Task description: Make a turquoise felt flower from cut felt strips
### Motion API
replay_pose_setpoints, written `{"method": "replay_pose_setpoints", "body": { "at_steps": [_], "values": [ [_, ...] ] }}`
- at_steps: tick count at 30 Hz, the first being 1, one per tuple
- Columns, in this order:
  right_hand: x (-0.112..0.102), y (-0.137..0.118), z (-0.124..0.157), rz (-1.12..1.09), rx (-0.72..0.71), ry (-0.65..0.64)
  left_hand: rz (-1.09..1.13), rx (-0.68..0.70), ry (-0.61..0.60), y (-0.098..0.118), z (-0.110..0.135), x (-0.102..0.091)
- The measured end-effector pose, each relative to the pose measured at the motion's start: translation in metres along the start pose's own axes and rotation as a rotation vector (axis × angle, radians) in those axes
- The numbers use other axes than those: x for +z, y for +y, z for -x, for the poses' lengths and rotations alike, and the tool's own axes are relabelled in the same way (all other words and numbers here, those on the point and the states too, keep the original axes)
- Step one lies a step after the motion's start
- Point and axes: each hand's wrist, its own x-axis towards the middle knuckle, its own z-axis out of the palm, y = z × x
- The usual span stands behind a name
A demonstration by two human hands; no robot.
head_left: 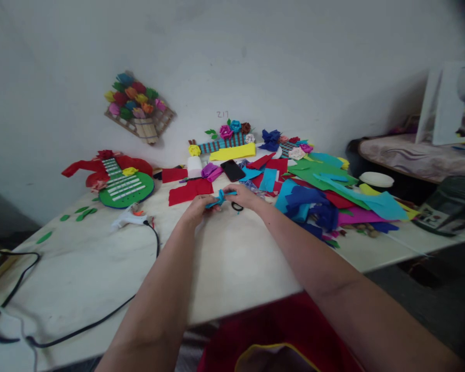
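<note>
The left hand (202,203) and right hand (243,196) pinch a small, bright-blue, paper-like piece (220,197) between them over the pale, flat table (240,263). Gripping opposite sides probably keeps this light piece steady.

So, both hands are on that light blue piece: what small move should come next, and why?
Probably a small pinch with the right hand while the left hand steadies the light blue piece: both hands hold it between them, it looks bunched, and the white glue gun lies unheld on the table.
</note>
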Motion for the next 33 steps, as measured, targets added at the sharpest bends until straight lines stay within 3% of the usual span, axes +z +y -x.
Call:
{"method": "replay_pose_setpoints", "body": {
  "at_steps": [5,15,20,25,28,33],
  "values": [
    [0.000,-0.003,0.000,0.372,-0.272,0.187,0.127,-0.097,0.109,-0.001,-0.003,0.001],
    [0.014,-0.007,0.000,0.486,-0.229,0.263,0.177,-0.095,0.121,0.000,-0.003,0.007],
    [0.018,-0.003,-0.007,0.268,-0.153,0.381,0.265,-0.033,0.095,-0.001,-0.005,0.007],
    [0.020,-0.006,-0.009,-0.181,-0.030,0.373,0.291,-0.005,0.067,0.002,-0.002,0.007],
    [0.022,-0.010,-0.006,-0.393,0.131,0.356,0.299,0.025,0.042,0.004,0.000,0.007],
    [0.022,-0.013,-0.005,-0.473,0.296,0.331,0.272,0.067,0.030,0.003,-0.001,0.008]
  ]
}}
